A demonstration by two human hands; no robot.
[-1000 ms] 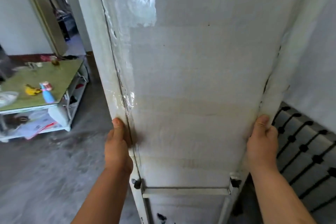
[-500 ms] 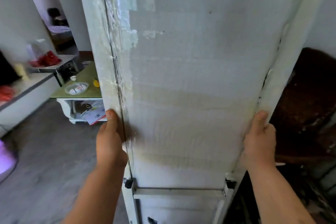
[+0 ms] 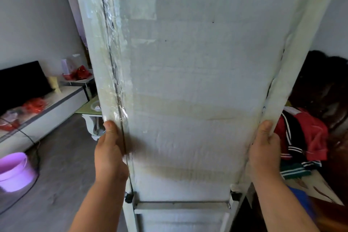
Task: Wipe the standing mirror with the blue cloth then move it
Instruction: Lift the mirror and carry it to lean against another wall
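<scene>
Soft daylight, slight motion blur, wide-angle bending at edges.

Standing mirror (image 3: 197, 84) back: matt white, glossy-taped edge.

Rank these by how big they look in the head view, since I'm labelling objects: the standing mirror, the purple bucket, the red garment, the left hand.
1. standing mirror
2. red garment
3. purple bucket and left hand: alike, and the hand is nearer, so unranked.

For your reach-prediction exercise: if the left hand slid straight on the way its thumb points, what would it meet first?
Probably only more of the tall white mirror frame; the left hand points up along that edge.
</scene>
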